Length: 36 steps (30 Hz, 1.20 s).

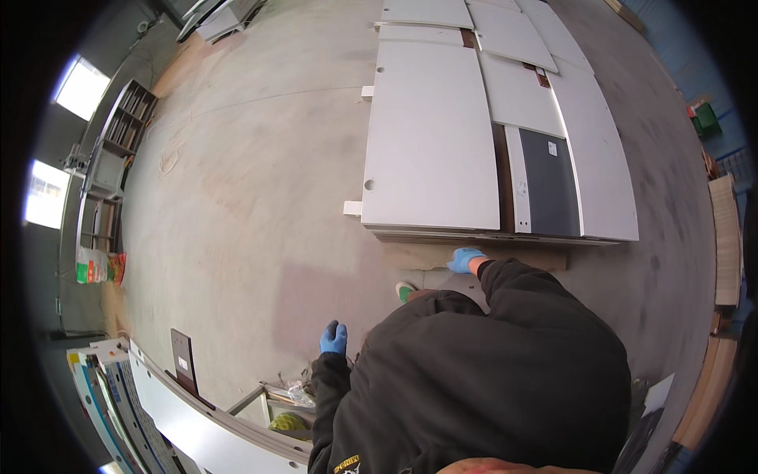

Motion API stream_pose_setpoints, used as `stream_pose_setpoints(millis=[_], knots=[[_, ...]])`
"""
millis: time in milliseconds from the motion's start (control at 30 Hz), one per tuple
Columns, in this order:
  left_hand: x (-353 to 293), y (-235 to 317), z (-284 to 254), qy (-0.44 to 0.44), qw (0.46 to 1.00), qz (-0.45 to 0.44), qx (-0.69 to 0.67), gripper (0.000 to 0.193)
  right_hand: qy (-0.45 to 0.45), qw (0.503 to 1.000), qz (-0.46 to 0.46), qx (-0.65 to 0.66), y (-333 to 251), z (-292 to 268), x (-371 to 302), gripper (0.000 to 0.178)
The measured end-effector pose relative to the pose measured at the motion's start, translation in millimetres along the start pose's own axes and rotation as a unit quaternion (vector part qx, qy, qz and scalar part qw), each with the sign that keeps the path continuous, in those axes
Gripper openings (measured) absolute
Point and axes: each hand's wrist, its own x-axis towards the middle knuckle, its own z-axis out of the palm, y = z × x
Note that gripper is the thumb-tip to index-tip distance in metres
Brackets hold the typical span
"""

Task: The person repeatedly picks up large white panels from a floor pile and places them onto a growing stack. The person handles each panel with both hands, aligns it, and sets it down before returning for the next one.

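Note:
My left hand (pixel 333 338), in a blue glove with dark fingertips, hangs over the floor at my left side. Its fingers point forward, a little apart, and hold nothing I can see. My right hand (pixel 465 260), gloved in blue too, is in front of me by the near edge of a stack of white panels (pixel 430 126). Its fingers are curled; whether anything is in them is hidden. Just beyond and under that hand lies a flat brown board (pixel 418 254) at the foot of the stack. A dark grey panel (pixel 549 186) with a label is on the stack's near right part.
Behind my left side, long white panels (pixel 209 419) stand on edge with a dark brown board (pixel 184 359). Near them is a metal frame (pixel 264 403) with a green bundle (pixel 287 422). Shelves (pixel 118 150) line the left wall; brown boards (pixel 724 237) are at the right.

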Motion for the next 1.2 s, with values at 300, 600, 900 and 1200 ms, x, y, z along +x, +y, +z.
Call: stream_pose_setpoints(millis=[300, 600, 900, 1200], knots=[[68, 55, -2, -0.14, 0.988, -0.02, 0.07, 0.059, 0.0, 0.993, 0.089, 0.07, 12, 44, -16, 0.052], [163, 150, -3, -0.325, 0.891, 0.099, 0.302, 0.062, 0.1, 0.974, -0.012, 0.205, -86, 83, -52, 0.045], [203, 227, 120, -0.493, 0.724, 0.286, 0.39, 0.064, 0.174, 0.889, 0.228, 0.357, -102, 235, -143, 0.054], [117, 204, 184, -0.725, 0.422, 0.34, 0.426, 0.048, 0.494, 0.525, 0.517, 0.461, -323, 322, -259, 0.048]])
